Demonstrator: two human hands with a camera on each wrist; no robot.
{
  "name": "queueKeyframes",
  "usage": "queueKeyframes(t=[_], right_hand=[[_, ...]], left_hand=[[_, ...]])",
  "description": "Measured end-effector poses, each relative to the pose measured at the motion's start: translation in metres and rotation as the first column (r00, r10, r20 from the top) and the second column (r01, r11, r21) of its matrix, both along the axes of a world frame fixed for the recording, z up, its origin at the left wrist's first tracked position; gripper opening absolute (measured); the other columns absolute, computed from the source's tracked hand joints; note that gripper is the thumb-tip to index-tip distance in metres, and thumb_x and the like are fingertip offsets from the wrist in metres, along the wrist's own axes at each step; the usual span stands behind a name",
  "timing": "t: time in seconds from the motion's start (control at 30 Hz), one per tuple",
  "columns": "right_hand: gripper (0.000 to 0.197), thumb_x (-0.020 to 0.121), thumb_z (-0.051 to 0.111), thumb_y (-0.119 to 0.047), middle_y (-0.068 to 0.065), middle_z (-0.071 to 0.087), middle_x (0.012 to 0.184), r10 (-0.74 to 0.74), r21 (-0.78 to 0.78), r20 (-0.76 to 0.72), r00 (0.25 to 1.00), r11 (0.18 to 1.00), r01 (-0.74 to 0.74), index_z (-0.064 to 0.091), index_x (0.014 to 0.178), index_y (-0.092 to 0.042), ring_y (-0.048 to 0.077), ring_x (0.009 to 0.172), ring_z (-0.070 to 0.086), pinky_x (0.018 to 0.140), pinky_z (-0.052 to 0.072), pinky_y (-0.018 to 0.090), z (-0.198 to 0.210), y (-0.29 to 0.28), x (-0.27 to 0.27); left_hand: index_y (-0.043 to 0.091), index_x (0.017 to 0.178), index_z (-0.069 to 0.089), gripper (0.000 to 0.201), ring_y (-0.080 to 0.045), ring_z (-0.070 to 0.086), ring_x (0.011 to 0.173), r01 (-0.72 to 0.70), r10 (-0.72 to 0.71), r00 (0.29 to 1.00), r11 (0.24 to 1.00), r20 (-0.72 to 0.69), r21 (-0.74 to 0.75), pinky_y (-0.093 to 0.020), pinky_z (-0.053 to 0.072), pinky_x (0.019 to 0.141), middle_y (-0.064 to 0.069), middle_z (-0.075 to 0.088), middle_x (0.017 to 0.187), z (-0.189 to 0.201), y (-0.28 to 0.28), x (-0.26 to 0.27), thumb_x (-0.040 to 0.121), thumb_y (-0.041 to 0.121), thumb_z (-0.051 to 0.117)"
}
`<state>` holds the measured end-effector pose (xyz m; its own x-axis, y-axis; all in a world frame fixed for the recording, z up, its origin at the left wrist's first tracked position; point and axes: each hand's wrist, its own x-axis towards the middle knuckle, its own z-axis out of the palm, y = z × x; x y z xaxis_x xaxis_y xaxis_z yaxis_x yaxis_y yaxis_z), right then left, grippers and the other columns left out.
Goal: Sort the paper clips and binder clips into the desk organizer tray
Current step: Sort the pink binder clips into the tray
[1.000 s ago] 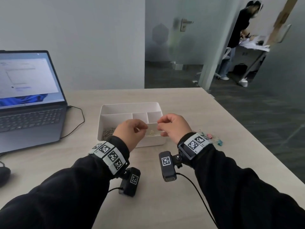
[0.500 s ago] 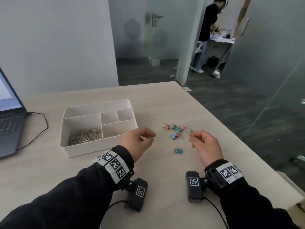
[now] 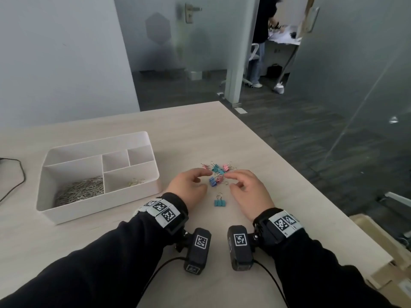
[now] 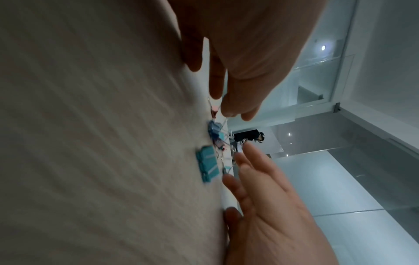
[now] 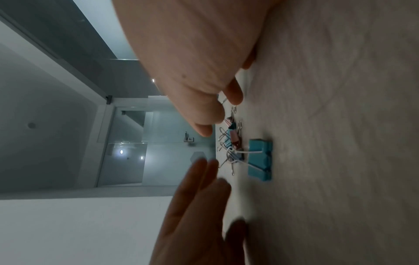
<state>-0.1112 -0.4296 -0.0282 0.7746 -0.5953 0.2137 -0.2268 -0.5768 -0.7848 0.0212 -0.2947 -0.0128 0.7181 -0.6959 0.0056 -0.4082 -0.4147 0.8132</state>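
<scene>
A white organizer tray (image 3: 100, 205) sits left of my hands. Its big left compartment holds a heap of silver paper clips (image 3: 82, 191), and the front right one holds a few gold clips (image 3: 135, 181). A small pile of pink, teal and blue binder clips (image 3: 216, 168) (image 4: 214, 128) (image 5: 232, 138) lies on the table. One teal binder clip (image 3: 220, 202) (image 4: 207, 165) (image 5: 259, 159) lies alone, nearer to me. My left hand (image 3: 203, 177) (image 4: 213, 89) and right hand (image 3: 230, 180) (image 5: 221, 116) flank the pile, fingers loose, tips at its edges, holding nothing.
A black cable (image 3: 20, 174) loops at the far left. The table's right edge (image 3: 311, 185) runs close past the clips, with cardboard boxes (image 3: 389, 263) below it. Beyond a glass wall, a person (image 3: 260, 41) stands in the far room.
Both hands have left the tray and moved right to the binder clip pile. The left hand closed in last. The view swung right, so the laptop is out of sight.
</scene>
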Motion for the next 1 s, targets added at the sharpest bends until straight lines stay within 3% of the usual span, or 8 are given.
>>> queueKeyframes(t=[0.13,0.27,0.4,0.53,0.7,0.77,0.87,1.0], right_hand=[[0.040,0.088,0.052,-0.002,-0.009,0.065,0.124,0.059,-0.069,-0.017,0.998,0.996,-0.060,0.074,0.115,-0.023,0.008,0.118,0.058,0.103,0.045,0.025,-0.007,-0.004,0.009],[0.030,0.089,0.056,-0.005,-0.012,0.064,0.106,0.018,-0.052,0.051,0.999,0.999,-0.015,0.076,0.101,-0.022,0.008,0.097,0.061,0.089,0.048,0.026,-0.006,-0.007,0.011],[0.025,0.089,0.057,-0.011,-0.011,0.062,0.107,-0.150,-0.134,0.144,0.978,0.976,0.169,0.073,0.099,-0.028,0.013,0.105,0.056,0.093,0.048,0.034,0.001,-0.019,0.018],[0.030,0.093,0.050,-0.032,-0.017,0.058,0.132,-0.193,-0.183,-0.143,0.971,0.969,0.166,0.067,0.117,-0.039,0.015,0.128,0.043,0.104,0.036,0.043,0.004,-0.028,0.030],[0.038,0.096,0.042,-0.035,-0.021,0.055,0.139,-0.162,-0.241,-0.305,0.938,0.967,0.089,0.061,0.129,-0.042,0.012,0.134,0.040,0.106,0.026,0.046,0.001,-0.031,0.035],[0.037,0.097,0.044,-0.031,-0.020,0.057,0.138,-0.162,-0.221,-0.231,0.959,0.969,0.111,0.063,0.127,-0.039,0.012,0.132,0.042,0.105,0.027,0.045,0.001,-0.031,0.034],[0.028,0.095,0.054,-0.027,-0.014,0.068,0.123,-0.156,-0.206,0.056,0.986,0.965,0.165,0.072,0.116,-0.032,0.015,0.120,0.052,0.102,0.040,0.042,0.002,-0.028,0.028],[0.013,0.089,0.069,-0.021,-0.008,0.073,0.100,-0.072,-0.133,0.181,0.981,0.986,0.096,0.079,0.097,-0.018,0.011,0.091,0.064,0.084,0.053,0.029,0.002,-0.019,0.018]], left_hand=[[0.033,0.116,0.068,0.039,-0.004,0.056,0.106,0.086,-0.085,0.996,0.995,0.016,-0.049,-0.022,0.041,0.098,0.013,0.066,0.115,-0.008,-0.017,-0.001,0.080,0.018,0.067],[0.038,0.103,0.068,0.031,-0.007,0.059,0.099,0.069,-0.068,0.997,0.996,0.026,-0.065,-0.030,0.048,0.095,0.018,0.064,0.099,-0.017,-0.020,0.002,0.078,0.019,0.070],[0.035,0.101,0.068,0.036,-0.009,0.047,0.116,-0.039,0.047,0.998,0.985,0.044,-0.171,-0.031,0.035,0.107,0.009,0.054,0.120,-0.013,-0.018,0.009,0.079,0.008,0.058],[0.047,0.129,0.053,0.053,-0.015,0.027,0.141,-0.012,-0.003,0.993,0.992,0.119,0.124,-0.050,0.020,0.116,0.012,0.037,0.150,-0.012,-0.022,0.014,0.077,0.034,0.051],[0.039,0.142,0.043,0.058,-0.012,0.029,0.141,-0.011,-0.027,0.987,0.973,0.158,0.231,-0.043,0.015,0.118,0.014,0.041,0.150,-0.007,-0.026,0.011,0.084,0.034,0.052],[0.038,0.141,0.044,0.060,-0.012,0.033,0.140,0.007,-0.031,0.992,0.979,0.120,0.203,-0.045,0.018,0.118,0.015,0.043,0.149,-0.008,-0.024,0.012,0.082,0.036,0.049],[0.037,0.134,0.052,0.056,-0.012,0.041,0.135,0.018,-0.024,0.998,0.995,0.060,0.097,-0.045,0.027,0.116,0.015,0.050,0.143,-0.009,-0.018,0.011,0.078,0.033,0.046],[0.029,0.119,0.064,0.038,-0.007,0.049,0.124,-0.055,0.047,0.997,0.990,-0.061,-0.131,-0.022,0.033,0.102,0.019,0.058,0.125,-0.008,-0.012,0.008,0.088,0.011,0.052]])
